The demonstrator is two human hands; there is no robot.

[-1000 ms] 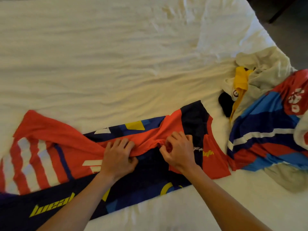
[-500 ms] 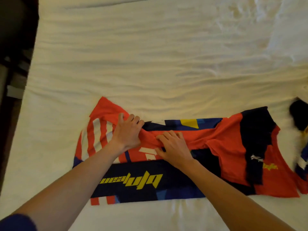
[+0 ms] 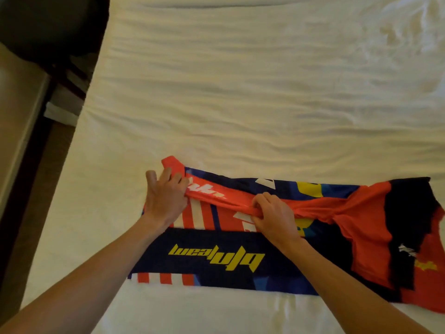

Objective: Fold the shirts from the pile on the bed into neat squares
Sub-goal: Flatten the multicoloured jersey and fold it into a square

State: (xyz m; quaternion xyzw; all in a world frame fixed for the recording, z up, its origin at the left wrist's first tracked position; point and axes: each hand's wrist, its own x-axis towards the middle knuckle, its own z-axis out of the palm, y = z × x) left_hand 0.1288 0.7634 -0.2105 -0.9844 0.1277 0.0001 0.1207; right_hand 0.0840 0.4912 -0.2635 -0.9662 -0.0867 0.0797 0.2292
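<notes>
1. One shirt (image 3: 216,259) lies stretched left to right across the near part of the bed (image 3: 240,92), navy, red and blue, with yellow lettering on its near panel.
2. The left hand (image 3: 166,198) is at the shirt's far-left corner, its fingers curled over the bunched red edge and gripping it, thumb out to the left.
3. The right hand (image 3: 272,213) is further right along that same red edge, its grip tight, fingers and thumb pinching a roll of cloth.
4. My read: this is the lengthwise fold, the far side being drawn toward the middle, so the shirt is a long band and nowhere near a square yet.
5. The next move likely calls for both hands to carry that edge toward the near side together, keeping it taut and straight between them, then lay it flat and smooth the bunching near the right hand.
6. After that the band needs folding across from the ends, I'd judge.
7. Hard to make out: the shirt's right end runs out of the picture, so its collar or hem is not clear.
8. The pile of shirts is not in view.
9. What lies under the lifted red fold is hidden by the hands.
</notes>
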